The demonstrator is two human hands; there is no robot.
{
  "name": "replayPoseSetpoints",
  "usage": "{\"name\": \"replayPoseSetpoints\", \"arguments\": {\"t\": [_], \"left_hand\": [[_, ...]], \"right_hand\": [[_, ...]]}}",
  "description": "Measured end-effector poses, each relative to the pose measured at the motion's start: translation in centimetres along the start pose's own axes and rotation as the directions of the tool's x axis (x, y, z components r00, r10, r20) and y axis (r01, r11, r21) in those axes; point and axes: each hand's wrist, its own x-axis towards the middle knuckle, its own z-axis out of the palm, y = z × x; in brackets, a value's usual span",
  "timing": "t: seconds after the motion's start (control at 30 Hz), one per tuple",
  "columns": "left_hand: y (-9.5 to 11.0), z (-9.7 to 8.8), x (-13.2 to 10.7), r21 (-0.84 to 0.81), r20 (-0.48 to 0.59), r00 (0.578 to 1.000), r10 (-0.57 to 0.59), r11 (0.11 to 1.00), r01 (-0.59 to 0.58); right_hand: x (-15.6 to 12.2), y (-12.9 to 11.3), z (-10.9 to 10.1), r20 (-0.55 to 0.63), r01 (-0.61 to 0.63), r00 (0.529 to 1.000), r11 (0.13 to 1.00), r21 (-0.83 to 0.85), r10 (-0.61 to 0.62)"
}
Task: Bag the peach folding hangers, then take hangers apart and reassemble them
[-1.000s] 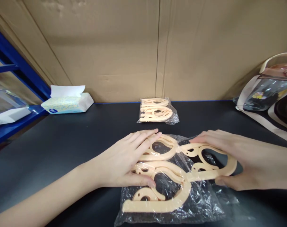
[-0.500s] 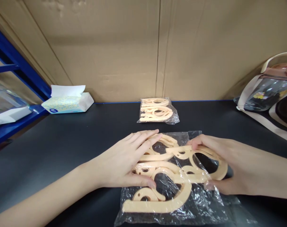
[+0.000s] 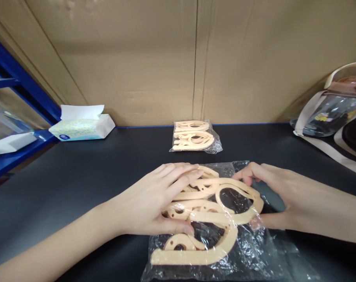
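A clear plastic bag (image 3: pixel 248 254) lies on the black tabletop (image 3: pixel 78 176) with several cream plastic hangers (image 3: pixel 207 211) inside. My left hand (image 3: pixel 154 199) lies flat on the left ends of the hangers, fingers stretched out over them. My right hand (image 3: pixel 271 199) is curled round the right end of the top hanger (image 3: pixel 239 194), thumb under and fingers over it, through the open bag.
A second sealed bag of cream hangers (image 3: pixel 194 137) lies further back by the cardboard wall. A tissue pack (image 3: pixel 80 125) sits at the back left beside a blue rack (image 3: pixel 22 82). A bag with straps (image 3: pixel 336 109) rests at the right.
My right hand has pushed the top hanger leftward, further into the bag, over the others. My left hand stays pressed on the left ends.
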Motion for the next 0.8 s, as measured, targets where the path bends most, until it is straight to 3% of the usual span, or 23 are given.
{"name": "replayPoseSetpoints", "arguments": {"t": [0.13, 0.4, 0.57, 0.8], "left_hand": [[0.3, -0.3, 0.1, -0.046, -0.03, 0.999, 0.035, 0.998, -0.036], [0.3, -0.3, 0.2, -0.083, -0.023, 0.999, 0.042, 0.996, -0.044], [0.4, -0.3, 0.1, -0.085, -0.032, 0.998, 0.05, 0.995, -0.053], [0.4, -0.4, 0.2, -0.106, -0.014, 0.999, 0.047, 0.993, -0.048]], "right_hand": [[0.6, -0.6, 0.8, 0.104, 0.044, 0.993, 0.995, 0.094, -0.053], [0.7, 0.3, 0.2, 0.03, 0.067, 0.997, 0.963, 0.261, -0.077], [1.1, -0.1, 1.4, -0.032, 0.115, 0.993, 0.962, 0.249, -0.11], [1.4, 0.1, 2.5, -0.095, 0.105, 0.993, 0.923, 0.371, -0.075]]}}
